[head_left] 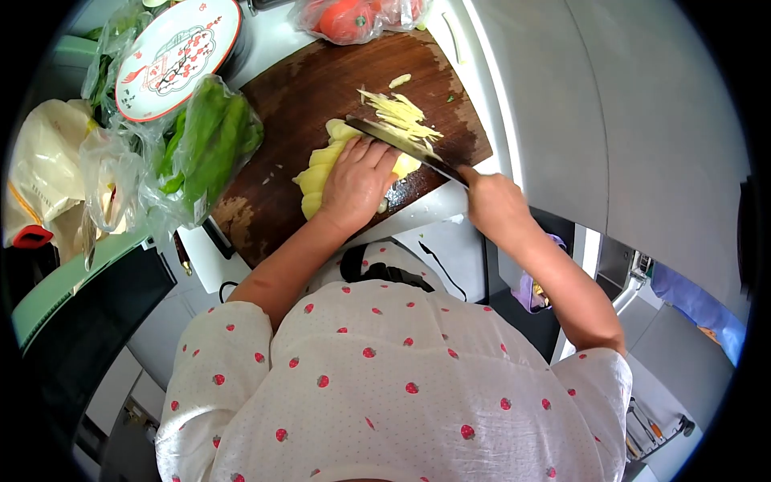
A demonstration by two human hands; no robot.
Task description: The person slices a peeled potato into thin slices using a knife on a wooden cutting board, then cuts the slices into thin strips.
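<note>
Yellow potato slices (317,171) lie overlapped on a dark wooden cutting board (289,92). My left hand (355,183) presses down on them, fingers bent close together near the blade. My right hand (496,205) is closed around the handle of a kitchen knife (399,143). The blade slants up and left across the slices, just beyond my left fingertips. Past the blade is a loose pile of thin potato strips (399,114), with one small piece (399,81) apart from it. How deep the edge sits in the slices cannot be made out.
Left of the board, a plastic bag of green peppers (210,132) overlaps its edge, with a patterned plate (181,58) behind. Bagged tomatoes (345,19) sit at the back. A cream bag (50,149) stands far left; a grey panel (554,104) rises at right.
</note>
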